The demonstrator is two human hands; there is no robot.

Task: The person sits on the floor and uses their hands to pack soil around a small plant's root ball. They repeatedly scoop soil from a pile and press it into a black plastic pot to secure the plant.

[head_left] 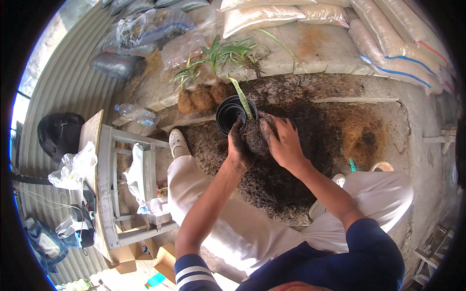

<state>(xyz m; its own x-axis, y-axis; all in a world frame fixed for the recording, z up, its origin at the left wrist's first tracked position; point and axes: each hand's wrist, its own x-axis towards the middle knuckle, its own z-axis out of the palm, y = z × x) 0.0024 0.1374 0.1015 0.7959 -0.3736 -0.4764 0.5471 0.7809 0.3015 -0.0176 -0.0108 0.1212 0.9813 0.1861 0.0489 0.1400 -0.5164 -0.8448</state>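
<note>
My two soil-stained hands cup the dark root ball [255, 136] of a small plant with one upright variegated leaf [241, 95]. My left hand [239, 145] is on its left side, with the thumb at the mouth of a black plastic pot [226, 115]; whether it also grips the pot is unclear. My right hand [280, 140] lies against the root ball's right side, fingers curved. Beyond the pot stand several leafy plants [214, 54] with brown fibrous root balls [202, 98]. Dark soil [287, 182] covers the ground below my hands.
Stacked filled sacks [262, 18] line the far edge and right. A wooden table [109, 182] with plastic bags stands left, near plastic bottles [136, 113]. Brown fibre [358, 134] lies at right, near a turquoise object [352, 165]. Cardboard boxes [165, 260] are at lower left.
</note>
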